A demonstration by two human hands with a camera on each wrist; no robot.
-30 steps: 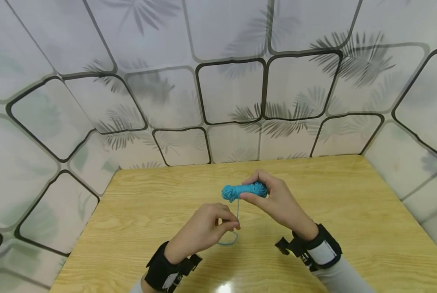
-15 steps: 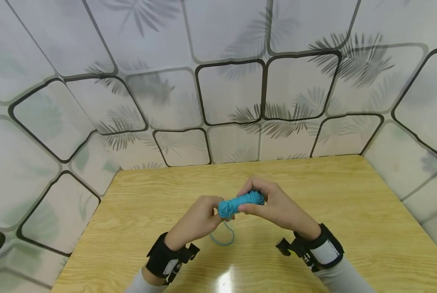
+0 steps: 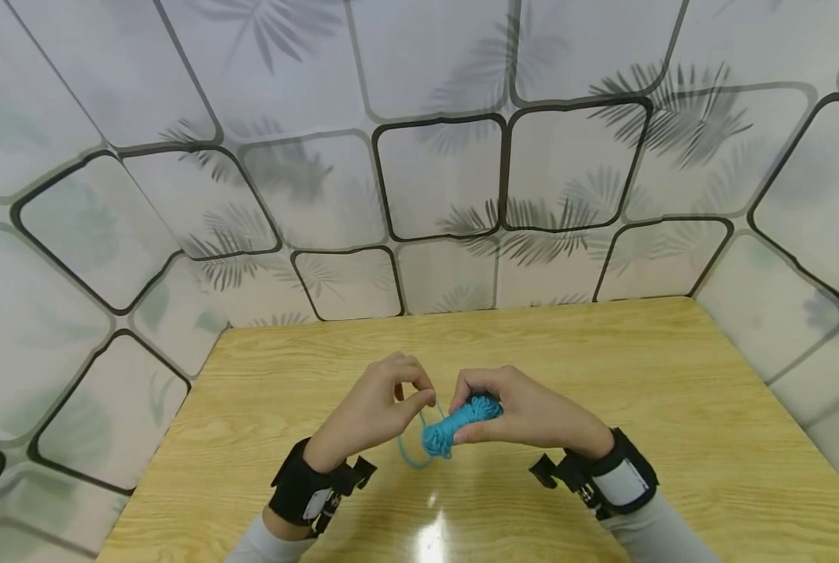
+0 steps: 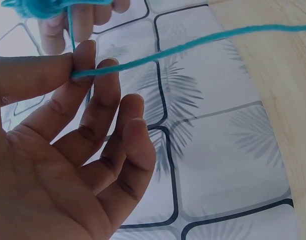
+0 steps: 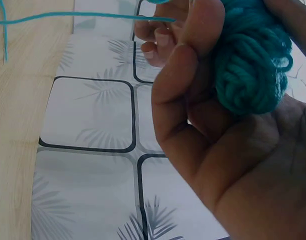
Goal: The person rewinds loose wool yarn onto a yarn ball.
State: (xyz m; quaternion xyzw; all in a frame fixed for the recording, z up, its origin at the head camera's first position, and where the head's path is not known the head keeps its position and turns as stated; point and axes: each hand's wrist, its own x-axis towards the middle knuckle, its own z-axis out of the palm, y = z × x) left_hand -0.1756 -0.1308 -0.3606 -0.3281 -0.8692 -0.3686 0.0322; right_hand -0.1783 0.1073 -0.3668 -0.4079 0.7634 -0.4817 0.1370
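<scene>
A small bundle of blue yarn, wound tight round its middle with looped ends, is gripped by my right hand between thumb and fingers above the table. Its looped end fills the palm side in the right wrist view, where the yarn bundle shows close up. My left hand, up and left of the bundle, pinches the loose yarn strand between thumb and index finger. From that pinch one length runs to the bundle and the other hangs off in a loop. The other left fingers are loosely bent.
A wood-grain table lies under both hands. Behind it and at both sides stand pale walls printed with dark-outlined blocks and palm leaves. Black wrist straps with cameras sit on both wrists.
The bundle has come down toward me and tilted, its left end lower. My left hand passed behind that end and rose to its upper left, still with the strand.
</scene>
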